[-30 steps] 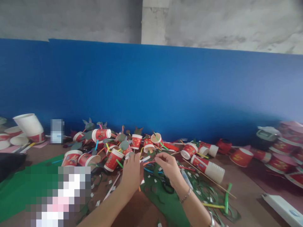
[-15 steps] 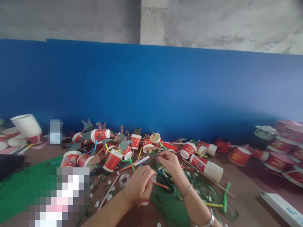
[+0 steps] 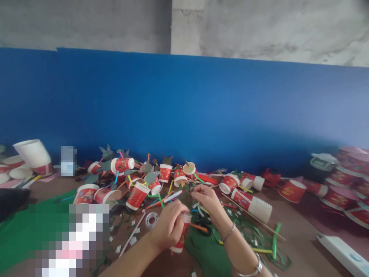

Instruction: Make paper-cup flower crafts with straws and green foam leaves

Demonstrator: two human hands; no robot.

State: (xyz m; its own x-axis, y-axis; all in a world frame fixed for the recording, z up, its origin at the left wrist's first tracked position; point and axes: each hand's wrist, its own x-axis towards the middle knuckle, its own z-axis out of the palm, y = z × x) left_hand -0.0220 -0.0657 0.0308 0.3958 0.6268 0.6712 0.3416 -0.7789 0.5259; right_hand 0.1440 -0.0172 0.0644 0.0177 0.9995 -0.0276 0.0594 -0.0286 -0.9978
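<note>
My left hand [image 3: 168,225] is closed around a small red and white paper cup [image 3: 181,239] held low over the brown table [image 3: 300,231]. An orange straw [image 3: 198,227] sticks out to the right of the cup. My right hand [image 3: 208,201] hovers just above and to the right, fingers pinched on something small that I cannot make out. Under both hands lies dark green cut paper [image 3: 207,252] with scraps. A clear tape roll [image 3: 151,220] rests on the table left of my left hand.
A heap of red paper cups [image 3: 135,195] with straws and green paper leaves lies behind my hands against a blue wall. A stack of cups [image 3: 253,207] lies to the right, larger white cups [image 3: 33,154] at far left, red bowls [image 3: 346,181] at far right.
My left hand came back from the cup heap and lowered with a small cup, which now shows more plainly below the fingers. My right hand stayed nearly in place.
</note>
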